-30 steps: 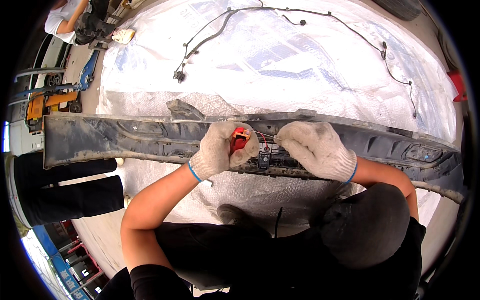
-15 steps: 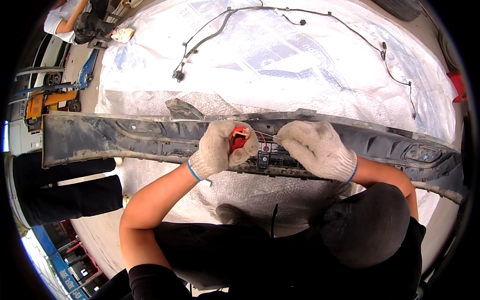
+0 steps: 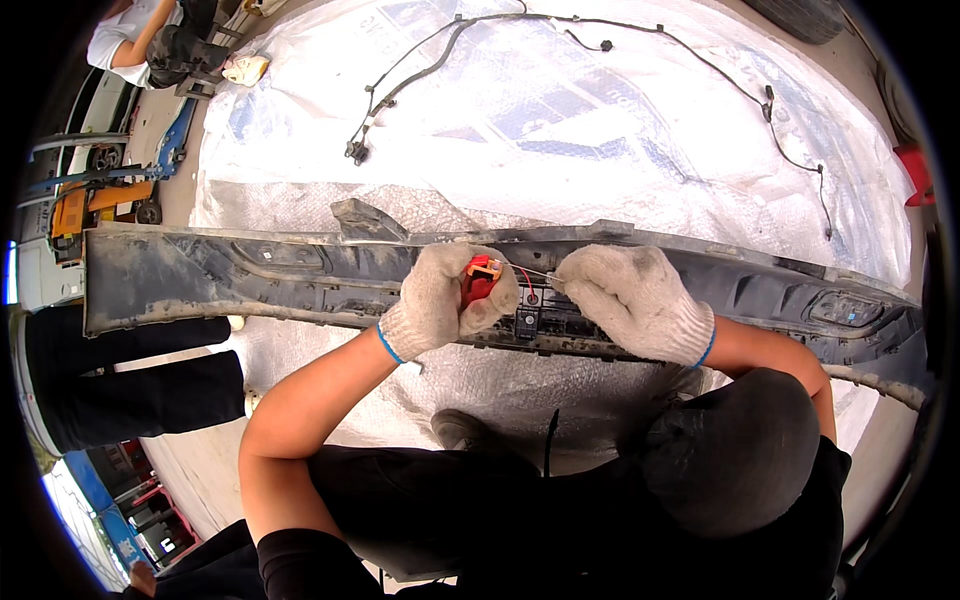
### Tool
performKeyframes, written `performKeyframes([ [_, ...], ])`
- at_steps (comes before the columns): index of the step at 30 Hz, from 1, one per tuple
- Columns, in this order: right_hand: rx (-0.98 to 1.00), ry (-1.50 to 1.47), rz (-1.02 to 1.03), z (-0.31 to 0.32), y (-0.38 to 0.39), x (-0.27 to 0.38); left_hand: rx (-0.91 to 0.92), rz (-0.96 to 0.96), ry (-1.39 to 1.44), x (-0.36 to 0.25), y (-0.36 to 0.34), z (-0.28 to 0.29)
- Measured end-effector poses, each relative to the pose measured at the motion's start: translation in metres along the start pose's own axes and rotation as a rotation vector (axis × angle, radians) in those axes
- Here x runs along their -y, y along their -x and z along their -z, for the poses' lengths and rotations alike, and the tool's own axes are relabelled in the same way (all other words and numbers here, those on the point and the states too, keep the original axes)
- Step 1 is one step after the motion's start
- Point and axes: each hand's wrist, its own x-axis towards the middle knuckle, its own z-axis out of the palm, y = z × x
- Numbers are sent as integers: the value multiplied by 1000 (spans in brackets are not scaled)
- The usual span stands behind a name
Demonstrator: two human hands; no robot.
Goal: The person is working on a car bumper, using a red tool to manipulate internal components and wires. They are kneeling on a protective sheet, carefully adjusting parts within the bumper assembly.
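My left hand (image 3: 432, 302), in a pale knit glove, is closed around a small red connector-like part (image 3: 481, 281) with a black middle and an orange edge. My right hand (image 3: 630, 300), gloved alike, pinches the end of a thin pale metal rod or wire (image 3: 535, 270) that reaches to the red part. Below it a thin red wire (image 3: 530, 285) curves down to a small black module (image 3: 527, 321). The module sits mid-length on a long, dirty dark plastic car bumper (image 3: 200, 275), lying crosswise under both hands.
White woven sheeting (image 3: 280, 130) covers the ground, with a black wiring harness (image 3: 440, 55) spread in an arc. At left are a person's dark-trousered legs (image 3: 140, 385); a seated person (image 3: 150, 45) is farther off. A tyre (image 3: 800, 15) is at top right.
My left hand and the red part have shifted very slightly; my right hand stays almost still. Another person's hand and dark sleeve now show at the lower left edge.
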Motion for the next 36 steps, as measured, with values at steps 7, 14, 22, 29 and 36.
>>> performKeyframes([
  [7,14,-22,-71,7,13,-7,14,-201,-231,-10,3,6],
  [14,101,355,-186,-14,63,-93,-247,-376,-612,-52,7,15],
  [22,425,760,-366,-58,45,-132,-542,-349,-1397,-70,-7,24],
  [29,389,704,-343,-70,38,-141,-563,-259,-1611,-61,-23,23],
  [36,411,618,-402,-71,32,-142,-564,-144,-1588,-53,-30,16],
])
